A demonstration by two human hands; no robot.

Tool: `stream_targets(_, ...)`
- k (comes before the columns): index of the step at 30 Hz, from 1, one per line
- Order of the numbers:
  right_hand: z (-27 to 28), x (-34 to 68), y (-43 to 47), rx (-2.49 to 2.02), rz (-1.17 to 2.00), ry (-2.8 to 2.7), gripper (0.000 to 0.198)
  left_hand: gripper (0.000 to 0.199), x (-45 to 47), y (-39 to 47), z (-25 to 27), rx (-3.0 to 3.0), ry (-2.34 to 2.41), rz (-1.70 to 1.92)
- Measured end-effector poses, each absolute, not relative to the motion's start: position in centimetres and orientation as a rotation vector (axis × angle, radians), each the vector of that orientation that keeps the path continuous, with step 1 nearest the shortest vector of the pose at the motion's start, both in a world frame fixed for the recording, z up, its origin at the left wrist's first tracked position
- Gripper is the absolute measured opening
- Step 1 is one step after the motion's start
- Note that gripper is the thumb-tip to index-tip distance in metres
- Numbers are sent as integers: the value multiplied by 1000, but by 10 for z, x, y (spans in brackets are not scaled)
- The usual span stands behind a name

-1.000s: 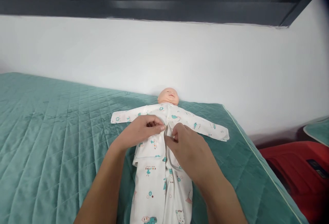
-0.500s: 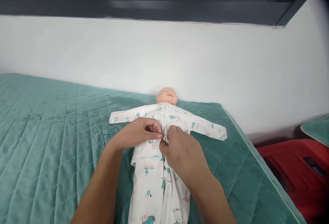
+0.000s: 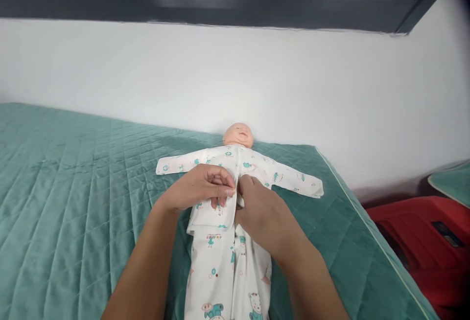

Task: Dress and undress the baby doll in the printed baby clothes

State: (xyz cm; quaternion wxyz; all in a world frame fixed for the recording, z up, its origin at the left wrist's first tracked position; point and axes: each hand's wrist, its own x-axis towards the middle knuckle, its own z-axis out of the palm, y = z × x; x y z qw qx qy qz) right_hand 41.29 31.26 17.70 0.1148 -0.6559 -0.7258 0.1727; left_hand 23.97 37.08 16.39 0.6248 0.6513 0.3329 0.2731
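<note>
The green quilted cover (image 3: 73,188) spreads widely in front of the white wall (image 3: 235,80), and a doll (image 3: 238,135) lies on its back upon it, with the head near the wall. The doll wears white printed trousers (image 3: 209,276) and a white printed shirt (image 3: 213,217), whose two sleeves lie stretched out to the sides. The shirt lies over the upper part of the trousers, and both hands work at its front opening.

Compared with half a second ago, the shirt's front panel on the left side reaches a little lower, and its hem now covers part of the small lettering on the trousers. The gap seen between the hands then is now mostly hidden.

The right hand (image 3: 264,212) has its fingers bent against the opening; the tips are partly covered, so I cannot tell if it grips the cloth. The left hand (image 3: 205,183) pinches the panel's edge (image 3: 235,207) between thumb and forefinger, while its other fingers, curled before, now hang lower. In my judgement, the two sides are being brought into line, and the fastening at this place is not yet finished.
</note>
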Motion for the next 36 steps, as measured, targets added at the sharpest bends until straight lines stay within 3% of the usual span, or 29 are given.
stream_targets(7, 175, 435, 316, -1746, 653, -2041, 18, 12, 239, 373, 161, 1498, 772, 624)
stream_targets(24, 168, 454, 337, -1305, 1390, -1682, 21, 14, 242, 373, 161, 1482, 724, 617)
stream_targets(36, 162, 457, 340, -1195, 1518, -1531, 24, 14, 244, 374, 156, 1457, 721, 661)
